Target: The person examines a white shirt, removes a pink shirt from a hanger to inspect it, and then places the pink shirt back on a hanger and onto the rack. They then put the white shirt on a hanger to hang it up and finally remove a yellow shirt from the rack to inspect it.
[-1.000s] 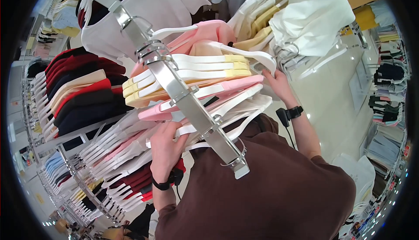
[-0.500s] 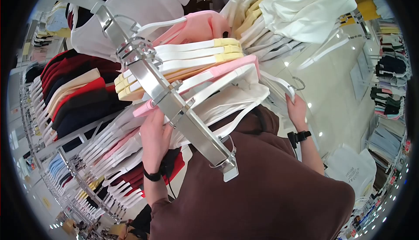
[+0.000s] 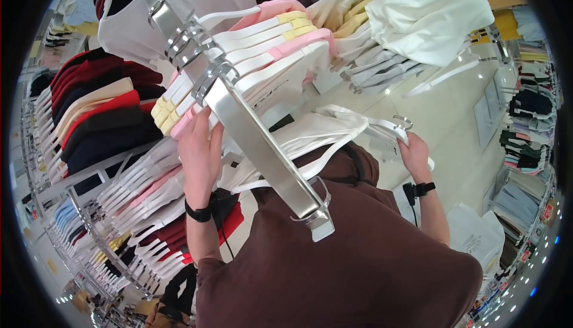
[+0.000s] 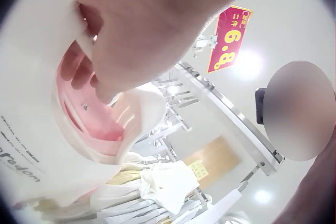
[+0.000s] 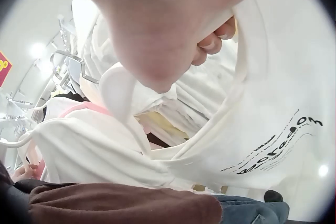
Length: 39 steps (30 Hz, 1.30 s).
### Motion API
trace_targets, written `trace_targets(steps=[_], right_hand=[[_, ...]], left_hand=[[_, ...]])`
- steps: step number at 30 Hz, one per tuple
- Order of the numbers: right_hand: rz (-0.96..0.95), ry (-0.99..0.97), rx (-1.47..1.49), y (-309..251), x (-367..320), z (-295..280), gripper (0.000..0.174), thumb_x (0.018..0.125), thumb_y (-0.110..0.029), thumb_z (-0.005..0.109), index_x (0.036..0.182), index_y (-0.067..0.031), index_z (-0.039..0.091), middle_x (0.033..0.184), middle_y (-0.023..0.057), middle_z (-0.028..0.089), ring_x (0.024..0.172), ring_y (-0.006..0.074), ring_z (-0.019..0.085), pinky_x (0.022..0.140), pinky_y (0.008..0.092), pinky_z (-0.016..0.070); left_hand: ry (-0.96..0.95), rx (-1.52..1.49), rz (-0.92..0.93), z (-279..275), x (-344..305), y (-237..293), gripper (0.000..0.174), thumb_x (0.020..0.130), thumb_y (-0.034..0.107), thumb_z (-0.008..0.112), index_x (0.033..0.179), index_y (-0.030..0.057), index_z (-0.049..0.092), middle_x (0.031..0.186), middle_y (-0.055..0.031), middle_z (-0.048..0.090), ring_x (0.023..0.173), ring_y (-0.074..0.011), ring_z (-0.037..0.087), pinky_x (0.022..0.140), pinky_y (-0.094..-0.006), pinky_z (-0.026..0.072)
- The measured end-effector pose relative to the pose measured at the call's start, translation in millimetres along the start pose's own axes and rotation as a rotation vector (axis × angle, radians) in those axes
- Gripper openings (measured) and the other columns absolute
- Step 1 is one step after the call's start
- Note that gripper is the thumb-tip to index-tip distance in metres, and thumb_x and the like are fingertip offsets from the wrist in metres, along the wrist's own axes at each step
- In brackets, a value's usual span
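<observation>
A metal rail [image 3: 262, 140] crosses the head view, hung with white, yellow and pink garments on white hangers. My left hand [image 3: 200, 155] grips the near end of the pink-edged and white hangers [image 3: 298, 56] left of the rail; in the left wrist view its fingers curl at the collar of a white printed shirt [image 4: 31, 145]. Off the rail at the right, my right hand [image 3: 415, 156] pinches a white hanger [image 3: 388, 128] whose hook points up and free. A white shirt with black lettering [image 5: 278, 145] hangs from it in the right wrist view.
Dark and red garments [image 3: 107, 119] hang on a rack at the left, with more white hangers below. White tops [image 3: 418, 18] hang at the upper right. A white printed garment [image 3: 474, 232] is at the lower right, near side shelves [image 3: 525, 191].
My right hand has moved right and down, carrying a hanger away from the rail. My left hand has moved up and left, and the hangers beside it have shifted up the rail.
</observation>
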State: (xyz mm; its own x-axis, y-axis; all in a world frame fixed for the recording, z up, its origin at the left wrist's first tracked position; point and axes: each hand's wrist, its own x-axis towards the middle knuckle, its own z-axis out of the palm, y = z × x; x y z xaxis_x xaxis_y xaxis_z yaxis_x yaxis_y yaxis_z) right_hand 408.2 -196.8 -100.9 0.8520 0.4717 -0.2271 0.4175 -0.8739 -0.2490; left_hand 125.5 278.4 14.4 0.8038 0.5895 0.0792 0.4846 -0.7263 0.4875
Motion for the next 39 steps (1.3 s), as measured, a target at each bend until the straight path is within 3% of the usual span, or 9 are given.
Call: trace_targets(steps=[6, 8, 12, 14, 19, 25, 30, 33, 39], right_hand=[[0.0, 0.032, 0.057, 16.4, -0.7, 7.6, 0.026, 0.097, -0.027, 0.072, 0.095, -0.0017, 0.068, 0.091, 0.0209, 0.07, 0.088, 0.0438, 0.068, 0.079, 0.0529, 0.0544], [0.022, 0.029, 0.08, 20.8, -5.1, 8.2, 0.025, 0.096, -0.027, 0.072, 0.096, -0.0016, 0.068, 0.091, 0.0211, 0.07, 0.088, 0.0437, 0.069, 0.079, 0.0528, 0.0545], [-0.039, -0.016, 0.011, 40.8, 1.1, 13.5, 0.023, 0.095, -0.025, 0.073, 0.096, -0.0016, 0.069, 0.09, 0.0214, 0.071, 0.087, 0.0438, 0.069, 0.078, 0.053, 0.055], [-0.043, -0.048, 0.002, 41.0, 1.6, 13.7, 0.023, 0.095, -0.024, 0.073, 0.095, -0.0016, 0.069, 0.089, 0.0215, 0.071, 0.087, 0.0439, 0.069, 0.078, 0.053, 0.0551], [-0.243, -0.027, -0.032, 34.1, 5.5, 6.6, 0.025, 0.094, -0.022, 0.073, 0.084, -0.0019, 0.062, 0.082, 0.02, 0.065, 0.08, 0.0435, 0.066, 0.071, 0.0521, 0.0524], [-0.496, -0.078, -0.011, -65.6, 15.6, -52.1, 0.029, 0.094, -0.02, 0.073, 0.078, -0.0037, 0.056, 0.073, 0.0164, 0.057, 0.071, 0.0399, 0.061, 0.066, 0.0501, 0.0489], [-0.609, -0.137, -0.054, -130.0, 22.8, -92.2, 0.032, 0.095, -0.024, 0.074, 0.079, -0.0027, 0.056, 0.074, 0.0158, 0.057, 0.072, 0.0389, 0.061, 0.066, 0.0495, 0.0488], [-0.684, -0.13, -0.081, -112.7, 41.9, -81.6, 0.036, 0.097, -0.027, 0.075, 0.077, -0.0026, 0.055, 0.073, 0.0154, 0.057, 0.071, 0.0382, 0.06, 0.066, 0.049, 0.0483], [-0.73, -0.136, -0.03, -121.8, 37.3, -72.1, 0.038, 0.097, -0.025, 0.076, 0.075, -0.0035, 0.054, 0.07, 0.0153, 0.054, 0.068, 0.0375, 0.058, 0.063, 0.0477, 0.0463]], left_hand=[[0.182, -0.094, -0.019, -32.7, -35.5, 36.5, 0.038, 0.091, 0.014, 0.081, 0.125, 0.0017, 0.07, 0.117, -0.0179, 0.072, 0.109, -0.041, 0.068, 0.093, -0.0458, 0.0541], [-0.176, -0.295, 0.256, -36.3, -48.2, 48.8, 0.045, 0.085, 0.012, 0.084, 0.127, 0.0026, 0.069, 0.118, -0.017, 0.071, 0.111, -0.0411, 0.066, 0.095, -0.046, 0.0546], [-0.324, -0.239, 0.299, 11.2, -63.2, 50.3, 0.047, 0.083, 0.012, 0.083, 0.126, 0.0018, 0.066, 0.114, -0.0171, 0.07, 0.108, -0.0396, 0.067, 0.09, -0.0467, 0.0559], [-0.425, -0.164, 0.202, 18.2, -63.1, 47.6, 0.044, 0.083, 0.01, 0.08, 0.124, 0.0019, 0.064, 0.111, -0.017, 0.071, 0.103, -0.0383, 0.069, 0.085, -0.0476, 0.0571], [-0.305, -0.113, 0.121, 13.2, -43.2, 37.3, 0.035, 0.087, 0.01, 0.076, 0.121, 0.0058, 0.067, 0.104, -0.0137, 0.074, 0.098, -0.0383, 0.071, 0.081, -0.0496, 0.0578], [-0.209, -0.099, 0.05, 1.4, -25.9, 34.7, 0.034, 0.091, 0.009, 0.073, 0.125, 0.0066, 0.068, 0.107, -0.0112, 0.076, 0.1, -0.036, 0.072, 0.084, -0.0472, 0.0578], [-0.113, -0.156, 0.065, 4.1, -23.4, 25.8, 0.031, 0.094, 0.013, 0.073, 0.124, 0.0067, 0.068, 0.106, -0.0114, 0.076, 0.1, -0.0351, 0.072, 0.083, -0.0471, 0.0572], [-0.052, -0.177, -0.008, 3.2, -18.9, 25.5, 0.03, 0.097, 0.014, 0.07, 0.125, 0.0029, 0.066, 0.111, -0.0189, 0.074, 0.103, -0.0421, 0.07, 0.086, -0.05, 0.0544], [-0.072, -0.23, 0.059, -2.1, -13.9, 15.5, 0.032, 0.099, 0.019, 0.073, 0.127, 0.0037, 0.069, 0.117, -0.0157, 0.075, 0.108, -0.0385, 0.071, 0.089, -0.0473, 0.0555]])
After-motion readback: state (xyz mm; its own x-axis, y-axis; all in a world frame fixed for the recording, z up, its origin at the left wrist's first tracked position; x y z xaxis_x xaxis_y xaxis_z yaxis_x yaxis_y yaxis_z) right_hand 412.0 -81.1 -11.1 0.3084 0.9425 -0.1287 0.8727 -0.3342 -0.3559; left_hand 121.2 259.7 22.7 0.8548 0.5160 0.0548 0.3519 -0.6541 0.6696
